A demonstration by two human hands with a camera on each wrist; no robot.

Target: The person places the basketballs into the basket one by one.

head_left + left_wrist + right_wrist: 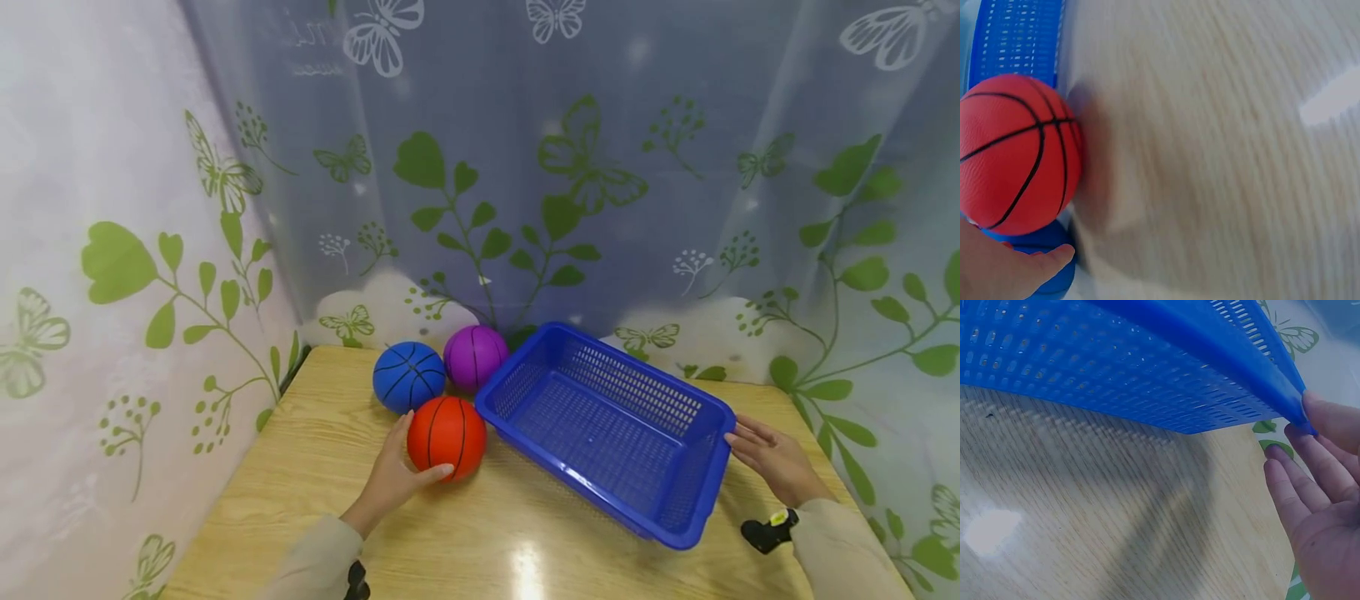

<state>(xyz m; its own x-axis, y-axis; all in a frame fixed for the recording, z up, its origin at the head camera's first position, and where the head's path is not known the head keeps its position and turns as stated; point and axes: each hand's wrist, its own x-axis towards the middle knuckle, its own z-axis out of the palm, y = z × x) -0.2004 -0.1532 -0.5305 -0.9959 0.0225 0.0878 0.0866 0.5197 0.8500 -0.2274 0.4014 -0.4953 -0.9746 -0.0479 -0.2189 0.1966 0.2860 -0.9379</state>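
A blue plastic basket [592,487] with slotted sides stands slantwise on the wooden table. My right hand [776,458] is at its right end; in the right wrist view the thumb and fingers [1300,481] pinch the rim [1260,387]. A red mini basketball [447,437] lies by the basket's left corner. My left hand [393,471] reaches around the ball's left side, fingers spread, thumb along its front. The left wrist view shows the thumb [1029,272] stretched out below the red ball, in front of the blue ball [1047,240].
A blue mini basketball [408,377] and a purple one [476,357] lie behind the red ball, close together. The table [300,500] meets a patterned curtain [480,208] at the back, with more curtain on both sides. The basket holds nothing visible.
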